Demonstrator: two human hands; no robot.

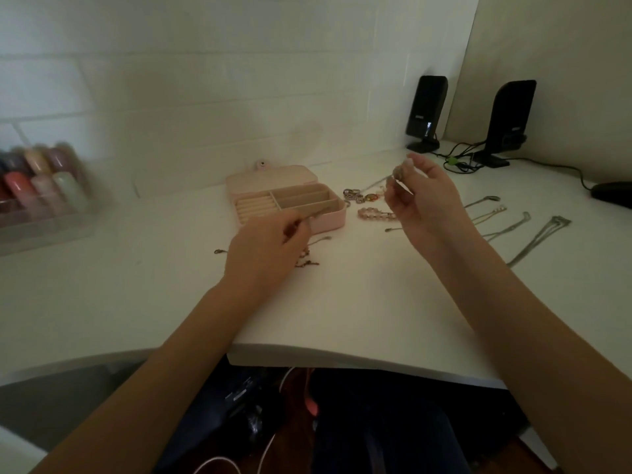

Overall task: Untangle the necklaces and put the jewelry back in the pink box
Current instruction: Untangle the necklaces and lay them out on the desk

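The pink box [328, 220] lies open on the white desk, lid back, with beige compartments inside. My left hand [266, 251] hovers just in front of it, pinching a thin chain whose end reaches over the box's front wall. My right hand [424, 196] is raised to the right of the box, fingers pinched on a small piece of jewelry that is too blurred to name. Between the hands lie a beaded bracelet [376, 213] and a cluster of rings and charms [359, 196]. Several straightened necklaces [533, 241] lie to the right.
A clear organizer of coloured bottles [41, 189] stands at the left. Two black speakers [427, 111] [509, 121] with cables and a dark mouse [612, 195] sit at the back right. The desk's front edge [342, 357] runs close to my lap.
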